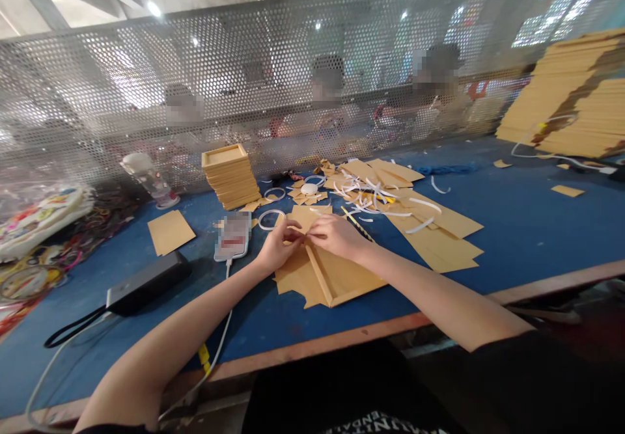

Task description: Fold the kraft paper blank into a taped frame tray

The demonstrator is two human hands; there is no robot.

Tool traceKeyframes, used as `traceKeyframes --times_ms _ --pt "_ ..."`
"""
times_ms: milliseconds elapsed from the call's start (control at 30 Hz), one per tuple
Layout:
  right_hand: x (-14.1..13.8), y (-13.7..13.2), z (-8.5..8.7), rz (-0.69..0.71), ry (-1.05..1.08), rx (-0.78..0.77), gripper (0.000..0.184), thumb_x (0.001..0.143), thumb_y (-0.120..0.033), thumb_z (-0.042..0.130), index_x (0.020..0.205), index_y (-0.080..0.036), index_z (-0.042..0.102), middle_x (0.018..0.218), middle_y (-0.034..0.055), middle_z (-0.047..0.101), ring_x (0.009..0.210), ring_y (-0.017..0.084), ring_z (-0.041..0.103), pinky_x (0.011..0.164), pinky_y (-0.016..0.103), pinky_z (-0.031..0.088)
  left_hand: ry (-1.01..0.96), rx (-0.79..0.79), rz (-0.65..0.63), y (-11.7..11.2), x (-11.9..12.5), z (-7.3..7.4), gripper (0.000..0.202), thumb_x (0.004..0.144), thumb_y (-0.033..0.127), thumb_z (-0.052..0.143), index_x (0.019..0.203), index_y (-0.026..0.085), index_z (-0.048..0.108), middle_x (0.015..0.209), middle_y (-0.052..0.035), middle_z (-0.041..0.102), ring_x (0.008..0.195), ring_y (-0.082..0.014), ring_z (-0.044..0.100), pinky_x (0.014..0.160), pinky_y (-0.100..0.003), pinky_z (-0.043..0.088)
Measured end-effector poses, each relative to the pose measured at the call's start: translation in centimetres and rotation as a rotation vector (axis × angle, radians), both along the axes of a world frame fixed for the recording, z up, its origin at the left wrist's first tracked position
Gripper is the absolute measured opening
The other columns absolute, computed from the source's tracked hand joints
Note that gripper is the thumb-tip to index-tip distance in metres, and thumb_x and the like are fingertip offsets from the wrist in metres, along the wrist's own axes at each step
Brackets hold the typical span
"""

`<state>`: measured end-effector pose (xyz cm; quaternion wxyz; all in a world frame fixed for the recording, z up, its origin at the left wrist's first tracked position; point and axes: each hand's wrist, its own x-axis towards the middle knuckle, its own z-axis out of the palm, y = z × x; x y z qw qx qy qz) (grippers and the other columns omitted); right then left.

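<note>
A brown cardboard sheet [349,271] with folded-up edges lies in front of me on several flat brown pieces. Both my hands meet at its far left corner. My left hand [282,246] has its fingers pinched at that corner, and my right hand [334,233] pinches right beside it, the fingertips nearly touching. A raised fold [318,271] runs from the corner toward me. The fingers hide exactly what is gripped at the corner.
A stack of folded cardboard trays [232,177] stands behind. White strips [375,196] lie over flat cardboard sheets [439,239] to the right. A phone [233,239] on a cable and a black power bank [149,281] lie left. Tall cardboard stacks [551,89] stand far right; a perforated metal screen [273,95] crosses behind.
</note>
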<state>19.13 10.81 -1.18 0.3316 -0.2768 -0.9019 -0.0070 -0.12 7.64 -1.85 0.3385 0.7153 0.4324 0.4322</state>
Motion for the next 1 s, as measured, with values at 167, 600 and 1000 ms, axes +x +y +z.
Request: traceKeyframes --times_ms 167,600,1000 --pt "0.1 -0.16 0.1 0.002 0.013 -0.022 0.016 0.082 -0.013 0.061 0.078 -0.02 0.075 0.084 0.0053 0.075 0.083 0.019 0.067 0.078 0.032 0.05 0.0 -0.013 0.016 0.0 0.03 0.04 0.029 0.077 0.035 0.067 0.096 0.019 0.051 0.078 -0.0033 0.07 0.074 -0.0168 0.069 0.069 -0.027 0.054" --pt "0.55 0.18 0.06 0.069 0.129 -0.121 0.018 0.084 -0.012 0.058 0.081 -0.018 0.075 0.084 0.0059 0.075 0.079 0.019 0.068 0.077 0.032 0.052 -0.005 -0.032 0.01 -0.06 0.12 0.25 0.03 0.076 0.035 0.067 0.094 0.019 0.051 0.077 -0.0026 0.068 0.075 -0.0169 0.069 0.07 -0.028 0.053" --pt "0.2 0.27 -0.3 -0.007 0.077 -0.098 0.014 0.084 -0.015 0.065 0.083 -0.022 0.077 0.085 0.0036 0.075 0.083 0.019 0.067 0.08 0.033 0.05 -0.048 -0.069 -0.01 0.39 -0.05 -0.16 0.035 0.073 0.032 0.068 0.1 0.019 0.05 0.079 -0.0026 0.07 0.073 -0.0167 0.069 0.069 -0.028 0.052"
